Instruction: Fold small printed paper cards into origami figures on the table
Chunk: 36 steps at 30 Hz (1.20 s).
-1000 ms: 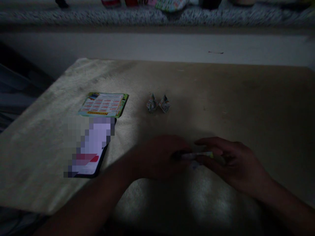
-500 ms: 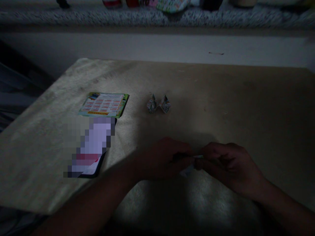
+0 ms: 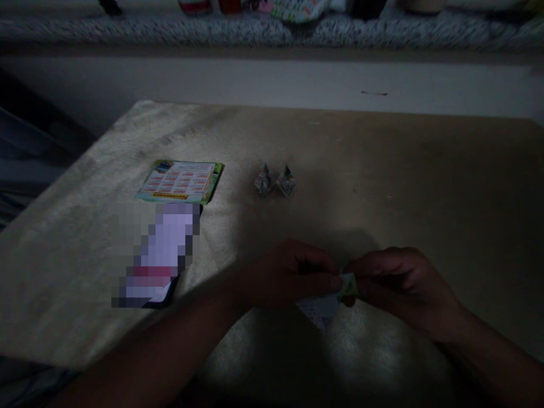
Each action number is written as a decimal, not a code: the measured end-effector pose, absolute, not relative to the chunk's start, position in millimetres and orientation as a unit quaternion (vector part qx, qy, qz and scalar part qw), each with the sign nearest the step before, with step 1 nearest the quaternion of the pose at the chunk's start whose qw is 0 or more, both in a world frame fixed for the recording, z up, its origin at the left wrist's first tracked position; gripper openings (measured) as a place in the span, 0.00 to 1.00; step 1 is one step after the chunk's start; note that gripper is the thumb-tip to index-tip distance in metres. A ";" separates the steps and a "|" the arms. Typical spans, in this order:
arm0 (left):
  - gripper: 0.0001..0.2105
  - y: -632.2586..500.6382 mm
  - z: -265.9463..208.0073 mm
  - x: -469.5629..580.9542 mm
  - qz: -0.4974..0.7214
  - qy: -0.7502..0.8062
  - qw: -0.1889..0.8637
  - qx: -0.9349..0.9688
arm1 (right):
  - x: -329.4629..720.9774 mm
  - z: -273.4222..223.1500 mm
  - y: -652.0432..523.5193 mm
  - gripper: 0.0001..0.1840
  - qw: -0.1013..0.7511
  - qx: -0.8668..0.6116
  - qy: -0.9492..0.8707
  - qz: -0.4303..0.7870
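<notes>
Between my two hands is a small piece of folded paper (image 3: 321, 310), printed, with a pointed lower end and a green corner. My left hand (image 3: 289, 275) pinches it, thumb lying along its upper edge. On the other side, my right hand (image 3: 399, 280) has thumb and forefinger closed at the green corner. Fingers cover much of the paper. Farther back on the table stand two small folded paper pieces (image 3: 275, 181), side by side, each with an upright point.
To the left a phone (image 3: 168, 249) with a blurred screen lies below a printed card (image 3: 181, 182) with a green border. All rest on a pale table (image 3: 403, 158). Behind it runs a speckled stone ledge (image 3: 148, 28) carrying several items.
The paper has turned between my fingers, so its green corner and pointed lower part now show. My left thumb has shifted slightly right. The phone, card and standing paper pieces stay put.
</notes>
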<state>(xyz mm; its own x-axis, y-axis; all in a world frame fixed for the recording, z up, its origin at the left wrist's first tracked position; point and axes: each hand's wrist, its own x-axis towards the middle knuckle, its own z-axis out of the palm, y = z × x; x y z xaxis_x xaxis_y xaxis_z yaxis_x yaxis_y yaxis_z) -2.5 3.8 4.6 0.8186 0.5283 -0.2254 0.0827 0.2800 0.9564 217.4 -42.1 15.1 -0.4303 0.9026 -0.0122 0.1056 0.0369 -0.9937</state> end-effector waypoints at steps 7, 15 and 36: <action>0.11 2.4 7.8 -1.4 0.171 0.266 0.722 0.615 | 214.9 16.0 -43.2 0.07 0.371 -0.428 -0.638 0.522; 0.10 -4.3 9.4 4.7 0.211 0.289 0.597 0.718 | 208.6 12.3 -48.1 0.08 0.371 -0.508 -0.632 0.452; 0.15 -8.4 9.6 9.5 0.172 0.247 0.575 0.760 | 204.9 11.7 -50.3 0.12 0.361 -0.474 -0.736 0.322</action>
<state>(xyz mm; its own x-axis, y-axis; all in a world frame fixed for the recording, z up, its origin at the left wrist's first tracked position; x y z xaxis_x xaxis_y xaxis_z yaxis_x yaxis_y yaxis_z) 9.5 -8.4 9.6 0.8190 0.5733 -0.0231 0.1780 -0.2156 0.9601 204.9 -50.3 11.7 -0.2898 0.9301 0.2257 0.4648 0.3429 -0.8163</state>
